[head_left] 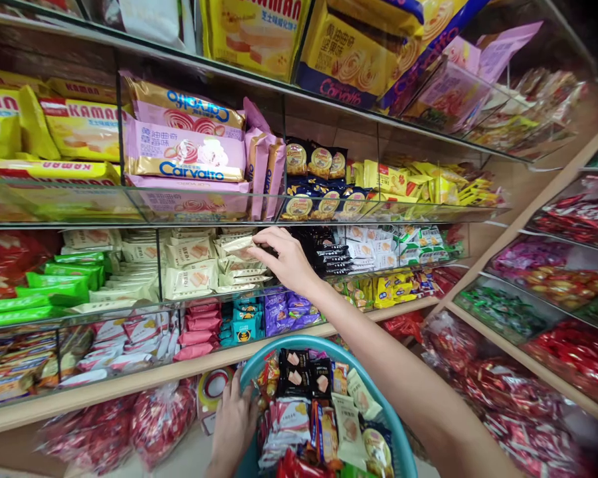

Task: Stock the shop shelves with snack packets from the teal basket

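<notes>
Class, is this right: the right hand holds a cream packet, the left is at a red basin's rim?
Not red: the head view shows a teal basin. The right hand holds a cream packet, with the left hand at the rim.

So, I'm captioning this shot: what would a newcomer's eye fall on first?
Probably the teal basin at bottom centre, heaped with colourful wrapped snacks, the left hand at its rim. Above it, near the picture's middle, the right hand pinches a cream packet. Higher, left of centre, large pink-and-gold Carvalto packs stand out.
</notes>
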`<control>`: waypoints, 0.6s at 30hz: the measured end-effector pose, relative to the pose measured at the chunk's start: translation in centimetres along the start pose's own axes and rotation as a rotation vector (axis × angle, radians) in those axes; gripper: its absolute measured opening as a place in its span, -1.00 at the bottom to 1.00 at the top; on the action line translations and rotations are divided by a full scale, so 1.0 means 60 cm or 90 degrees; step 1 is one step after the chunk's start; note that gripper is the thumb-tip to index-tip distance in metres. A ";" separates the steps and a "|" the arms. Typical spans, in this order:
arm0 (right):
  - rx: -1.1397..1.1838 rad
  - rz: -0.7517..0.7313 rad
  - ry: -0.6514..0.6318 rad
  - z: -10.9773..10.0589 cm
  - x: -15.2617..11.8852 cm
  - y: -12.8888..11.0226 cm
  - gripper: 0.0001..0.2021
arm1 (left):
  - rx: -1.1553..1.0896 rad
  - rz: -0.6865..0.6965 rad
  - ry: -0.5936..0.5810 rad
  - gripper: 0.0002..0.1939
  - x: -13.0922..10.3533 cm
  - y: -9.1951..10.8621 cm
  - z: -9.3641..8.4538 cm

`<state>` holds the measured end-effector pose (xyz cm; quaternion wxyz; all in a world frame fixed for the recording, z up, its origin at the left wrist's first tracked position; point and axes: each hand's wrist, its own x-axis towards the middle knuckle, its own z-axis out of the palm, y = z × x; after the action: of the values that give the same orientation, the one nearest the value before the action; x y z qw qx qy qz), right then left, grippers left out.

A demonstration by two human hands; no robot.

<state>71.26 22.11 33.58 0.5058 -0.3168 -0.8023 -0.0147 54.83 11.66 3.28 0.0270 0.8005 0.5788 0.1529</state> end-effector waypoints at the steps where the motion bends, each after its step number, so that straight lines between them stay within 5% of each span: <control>1: 0.011 -0.005 0.016 -0.008 -0.003 -0.008 -0.91 | 0.001 0.006 0.002 -0.67 0.000 -0.001 -0.001; 5: 0.039 0.018 0.069 -0.061 -0.038 -0.045 -0.94 | 0.020 0.025 0.012 -0.68 0.002 -0.003 -0.003; 8: 0.076 0.148 0.105 -0.103 -0.107 -0.063 -0.89 | 0.038 0.037 0.020 -0.67 0.003 -0.003 -0.001; 16: 0.455 0.856 0.397 -0.151 -0.410 -0.024 -0.71 | 0.069 0.057 0.025 -0.68 0.006 0.003 -0.002; 18: 0.536 1.008 0.371 -0.158 -0.471 -0.019 -0.72 | 0.072 0.063 0.032 -0.68 0.007 0.003 -0.001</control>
<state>86.43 4.01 15.36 0.6219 -0.5451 -0.1350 0.5458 55.09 11.99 3.44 -0.0403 0.8242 0.5469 0.1415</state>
